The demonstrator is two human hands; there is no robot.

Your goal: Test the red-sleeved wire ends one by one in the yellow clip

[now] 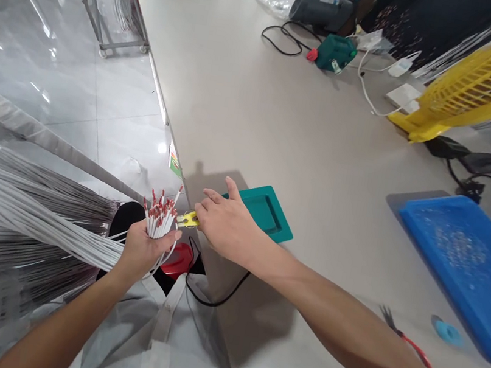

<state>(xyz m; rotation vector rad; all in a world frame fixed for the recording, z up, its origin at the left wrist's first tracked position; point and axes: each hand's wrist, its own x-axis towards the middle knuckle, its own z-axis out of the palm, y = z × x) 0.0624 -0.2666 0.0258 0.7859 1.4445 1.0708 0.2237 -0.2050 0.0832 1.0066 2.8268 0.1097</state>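
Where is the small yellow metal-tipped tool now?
In the head view, left of centre: the yellow tool is in the right hand, beside the red-tipped white wires held by the left hand.

We are looking through one camera, worn on the head, facing forward and down over the shirt front (161, 343). We are viewing the left grip (143, 249) and the right grip (227, 223) from near above, while the counter (250, 92) is stretching obliquely away ahead and right, and the floor (119, 131) is receding farther off at left.
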